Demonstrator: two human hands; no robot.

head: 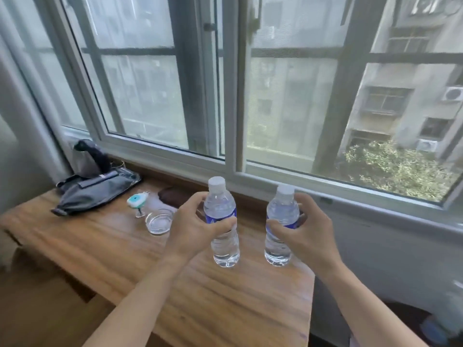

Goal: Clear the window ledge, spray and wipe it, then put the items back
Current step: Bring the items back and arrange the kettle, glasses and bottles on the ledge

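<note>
Left hand gripping a water bottle, fingers clamped | right hand gripping second bottle, near table's right edge | clearing or returning unclear; no wiping seen.

Open wooden tabletop across the lower left of the frame, glass dish and small teal gadget crowding left of centre, grey pouch filling upper left corner, two water bottles blocking the centre, a clear gap between them.
</note>
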